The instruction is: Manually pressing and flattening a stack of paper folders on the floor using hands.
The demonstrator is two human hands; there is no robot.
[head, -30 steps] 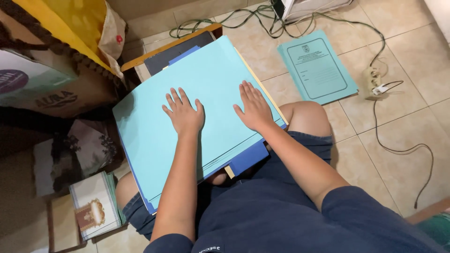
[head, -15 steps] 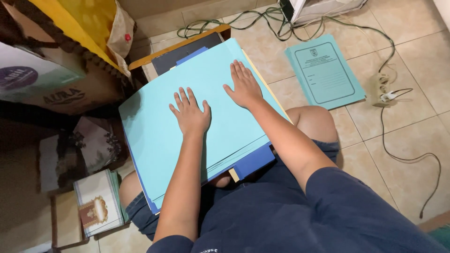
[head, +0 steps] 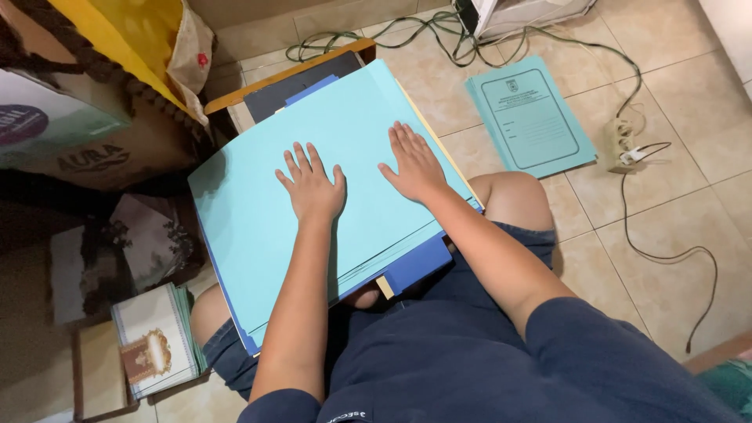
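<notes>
A stack of light blue paper folders (head: 258, 227) lies flat across the seated person's lap, tilted diagonally. Darker blue and yellow sheets poke from its lower right edge. Its far corner overlaps a dark wooden-rimmed board (head: 274, 90).

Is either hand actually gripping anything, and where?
Nothing is gripped: left hand and right hand lie flat, palms down, on the light blue folder.

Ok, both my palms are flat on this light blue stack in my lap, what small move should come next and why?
Probably square the stack: slide the left hand and right hand outward to the side edges of the light blue sheets and nudge them into line. At the near edge the layers fan out unevenly, with a dark blue folder and a yellow strip sticking out beneath.
</notes>
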